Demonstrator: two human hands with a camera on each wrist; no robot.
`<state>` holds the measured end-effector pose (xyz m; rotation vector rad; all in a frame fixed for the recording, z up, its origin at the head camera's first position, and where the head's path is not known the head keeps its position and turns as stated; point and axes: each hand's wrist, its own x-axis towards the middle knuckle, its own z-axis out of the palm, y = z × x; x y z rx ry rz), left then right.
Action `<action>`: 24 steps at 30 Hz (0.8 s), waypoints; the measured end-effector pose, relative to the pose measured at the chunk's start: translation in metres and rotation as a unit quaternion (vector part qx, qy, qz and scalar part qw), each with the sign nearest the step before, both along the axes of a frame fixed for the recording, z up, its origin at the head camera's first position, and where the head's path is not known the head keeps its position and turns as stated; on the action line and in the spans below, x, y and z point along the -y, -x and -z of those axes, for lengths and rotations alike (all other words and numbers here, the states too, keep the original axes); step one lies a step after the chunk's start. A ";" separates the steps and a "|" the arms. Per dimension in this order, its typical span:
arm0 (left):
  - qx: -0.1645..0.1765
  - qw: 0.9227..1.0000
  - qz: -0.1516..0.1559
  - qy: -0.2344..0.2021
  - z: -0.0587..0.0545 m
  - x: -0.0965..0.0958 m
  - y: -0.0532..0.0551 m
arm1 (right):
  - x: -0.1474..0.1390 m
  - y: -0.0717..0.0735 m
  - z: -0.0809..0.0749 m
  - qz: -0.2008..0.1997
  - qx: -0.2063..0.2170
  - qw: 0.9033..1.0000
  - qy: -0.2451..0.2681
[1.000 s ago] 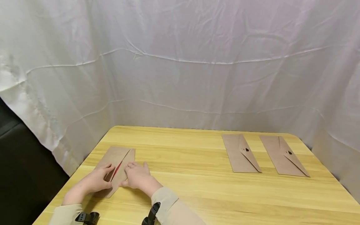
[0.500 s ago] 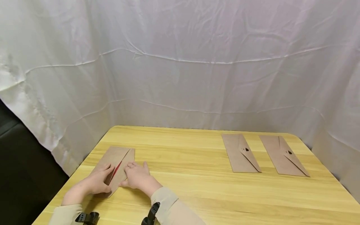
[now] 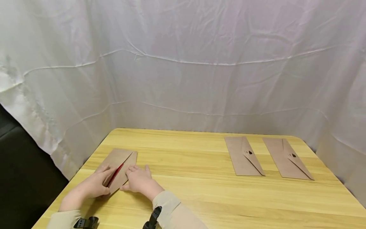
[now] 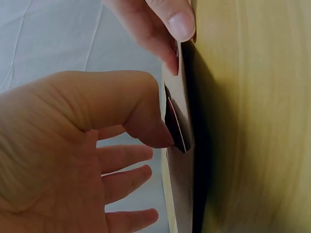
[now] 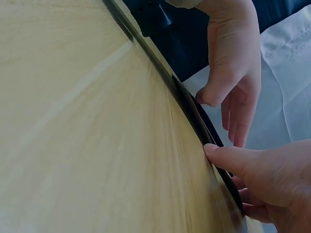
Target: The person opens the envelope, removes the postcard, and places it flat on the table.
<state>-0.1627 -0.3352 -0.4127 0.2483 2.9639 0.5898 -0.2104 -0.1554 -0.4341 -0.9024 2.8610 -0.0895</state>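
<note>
A brown paper envelope (image 3: pixel 121 156) lies on the left side of the table. Its slanted mouth gapes, and a flat red piece (image 3: pixel 115 174) shows inside. On the left part of the envelope my left hand (image 3: pixel 95 184) rests, thumb at the near end of the mouth. The left wrist view shows that thumb tip right at the lip, with the other fingers of the left hand (image 4: pixel 73 145) nearly straight. My right hand (image 3: pixel 140 179) pinches the envelope's right edge, thumb on the near side and fingers over the top.
Two more brown envelopes, a nearer one (image 3: pixel 237 159) and one farther right (image 3: pixel 280 159), lie folded, each with a small black mark. The wooden table (image 3: pixel 206 200) meets a pale curtain (image 3: pixel 183 89) at the back. Something black (image 3: pixel 25 168) stands at the left.
My left hand has shifted slightly left, and the envelope's mouth has opened wider, showing more red. The right hand stays nearly in place.
</note>
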 end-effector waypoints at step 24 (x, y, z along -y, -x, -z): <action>-0.030 0.998 -0.017 0.059 -0.010 -0.002 -0.002 | -0.001 0.000 -0.001 0.000 0.000 1.000 -0.005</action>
